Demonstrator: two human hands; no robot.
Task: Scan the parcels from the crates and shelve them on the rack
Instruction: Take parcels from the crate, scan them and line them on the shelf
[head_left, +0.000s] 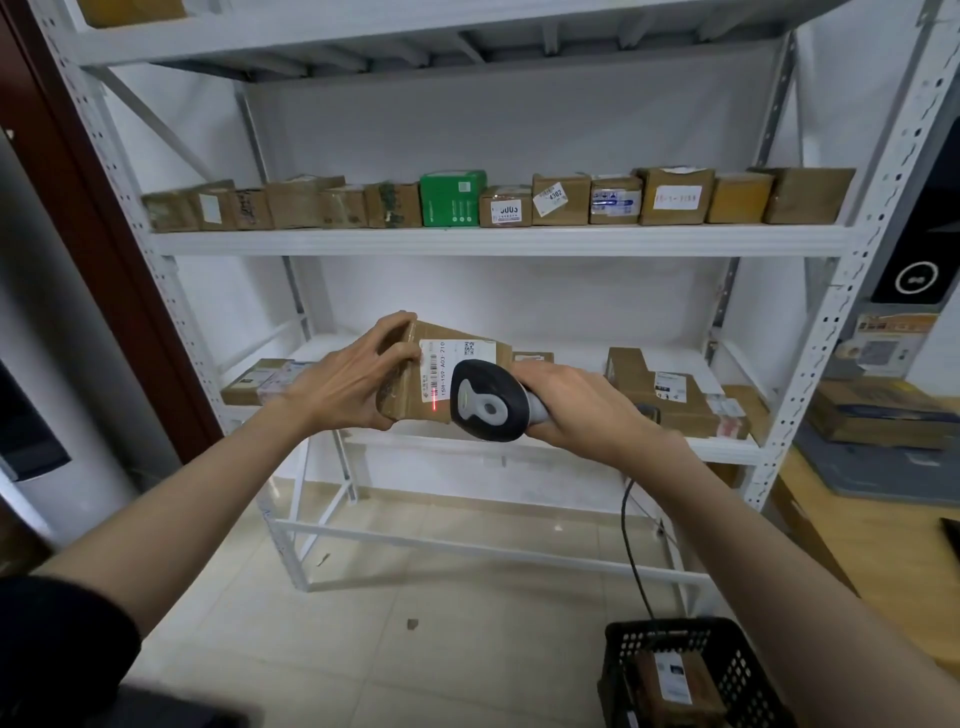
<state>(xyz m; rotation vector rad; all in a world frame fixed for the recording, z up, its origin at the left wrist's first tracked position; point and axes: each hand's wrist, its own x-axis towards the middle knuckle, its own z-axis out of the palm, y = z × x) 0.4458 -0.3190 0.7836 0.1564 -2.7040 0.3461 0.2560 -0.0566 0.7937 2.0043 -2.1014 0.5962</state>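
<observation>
Crate (675, 670) holding one parcel left, left hand (343, 382) gripping box (457, 364), right hand (576, 402) clenching scanner (485, 402), rack (498, 241) part-filled.

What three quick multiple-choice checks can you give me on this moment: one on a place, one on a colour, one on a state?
1. Where is the black crate?
A. on the middle shelf
B. on the floor at lower right
C. on the top shelf

2. What colour is the one box that stands out in the middle shelf's row?
A. green
B. red
C. blue

3. What is the right hand doing?
A. hanging idle
B. pushing a box along the shelf
C. gripping the scanner

Answers: 
1 B, it sits on the tiles with a parcel inside. 
2 A, all its neighbours are brown cardboard. 
3 C, fingers wrap the handle, and a red line falls on the parcel that the left hand holds.
</observation>
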